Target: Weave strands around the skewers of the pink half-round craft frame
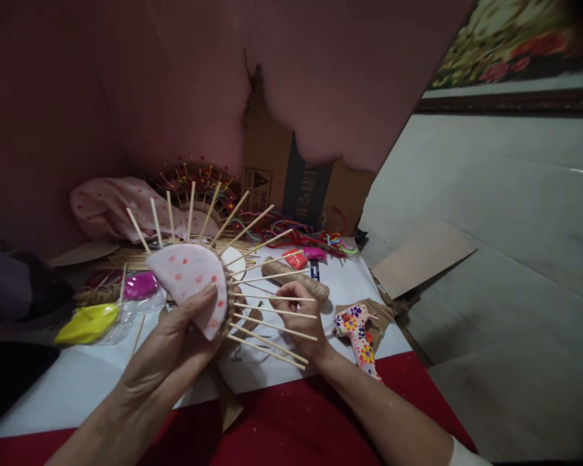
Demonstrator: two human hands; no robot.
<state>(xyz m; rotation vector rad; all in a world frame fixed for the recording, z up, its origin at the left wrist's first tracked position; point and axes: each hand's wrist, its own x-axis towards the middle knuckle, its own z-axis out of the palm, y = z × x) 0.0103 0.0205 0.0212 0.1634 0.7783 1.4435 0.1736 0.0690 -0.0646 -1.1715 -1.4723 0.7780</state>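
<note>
My left hand (170, 349) grips a half-round piece covered in pale pink polka-dot fabric (184, 275), thumb on its front and fingers behind. Thin wooden sticks (269, 309) fan out from its curved edge, and brown twine (229, 304) runs along that edge between them. Behind the lower sticks is my right hand (298, 320), its fingertips pinched together on what looks like a thin strand of the twine. A roll of twine (296, 279) lies just beyond my right hand. To its right rests a glue gun with a flowered pattern (357, 333) on a cardboard scrap.
Several colored clay packets, one yellow (88, 323), lie at left near a dark flat object (14, 375). Behind are bundled sticks, polka-dot cloth (109, 204), a pin-studded arch (199, 175) and tangled colored cords (301, 236). A torn cardboard box (267, 162) stands against the wall.
</note>
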